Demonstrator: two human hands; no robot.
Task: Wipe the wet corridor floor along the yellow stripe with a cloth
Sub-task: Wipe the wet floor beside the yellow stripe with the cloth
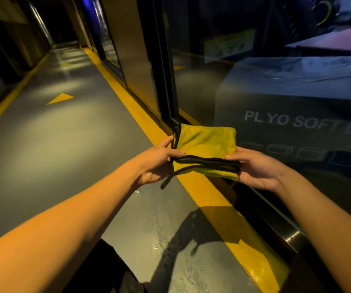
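I see the left hand (159, 160) and right hand (255, 166) each pinching an end of the folded yellow cloth (206, 144), held in the air above the yellow stripe (219, 199). Advice: keep folds flat, lower onto the wet patch (162, 225) beside the stripe.

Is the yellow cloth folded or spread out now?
Folded: the cloth shows stacked black-edged layers, held between the left hand and right hand.

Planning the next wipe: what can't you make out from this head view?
- Wet patch: its near end is cut off by the bottom edge.
- Yellow stripe: the folded cloth, held by left hand and right hand, hides part.
- Far corridor: too dark and blurred.
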